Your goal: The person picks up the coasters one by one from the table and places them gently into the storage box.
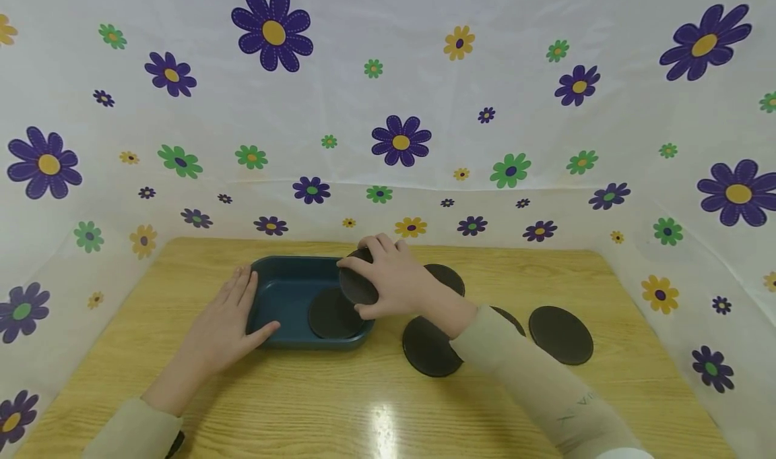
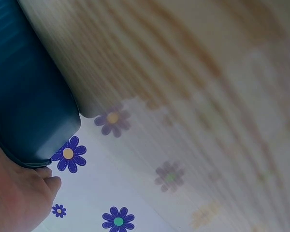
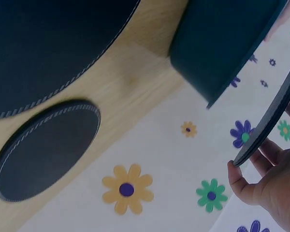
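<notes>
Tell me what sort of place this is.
Probably a makeshift tabletop work booth: flower-printed sheeting stands behind and along both sides of a wood-grain table, which bears a blue tray.

Discs (image 1: 560, 335) are black, tray (image 1: 281, 304) teal — white cloth (image 1: 339, 102) flowered purple, green, yellow.

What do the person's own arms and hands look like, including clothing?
The bare left hand and bare right hand are ungloved. The pale beige fabric left sleeve shows a small black item at its end; the matching right sleeve bears faint dark markings.
</notes>
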### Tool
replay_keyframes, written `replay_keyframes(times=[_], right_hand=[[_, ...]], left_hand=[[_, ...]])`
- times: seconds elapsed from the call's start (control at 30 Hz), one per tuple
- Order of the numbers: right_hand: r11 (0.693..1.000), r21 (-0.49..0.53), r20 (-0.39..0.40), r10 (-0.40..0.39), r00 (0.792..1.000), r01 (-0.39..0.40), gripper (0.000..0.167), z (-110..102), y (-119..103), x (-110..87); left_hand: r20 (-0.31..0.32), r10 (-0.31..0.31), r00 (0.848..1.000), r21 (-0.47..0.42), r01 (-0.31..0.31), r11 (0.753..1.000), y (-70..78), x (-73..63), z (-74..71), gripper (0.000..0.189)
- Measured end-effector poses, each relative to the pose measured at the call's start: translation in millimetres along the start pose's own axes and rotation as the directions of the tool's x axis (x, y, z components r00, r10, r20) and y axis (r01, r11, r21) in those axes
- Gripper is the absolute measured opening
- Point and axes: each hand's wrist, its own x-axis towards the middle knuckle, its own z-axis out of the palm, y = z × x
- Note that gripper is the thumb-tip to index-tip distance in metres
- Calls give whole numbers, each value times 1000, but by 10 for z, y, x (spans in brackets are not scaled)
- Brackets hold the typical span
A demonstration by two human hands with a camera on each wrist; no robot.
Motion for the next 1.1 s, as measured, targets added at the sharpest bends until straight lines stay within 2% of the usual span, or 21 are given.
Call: replay_keyframes(times=[0.3,0.6,1.1], right_hand=[[1000,-16,39,-24,999,24,76,180,-241,142],[999,-1,53,-35,998,36,77,296,-391,241],[1000,3,145,11,989,-11,77,504,-458,354]], left_hand=[[2,-1,1000,11,1,1000,3,10,3,109],[-3,2,1000,16,-2,1000,6,7,-1,109],[-1,2,1000,15,-2,1000,13,-4,-12,108]])
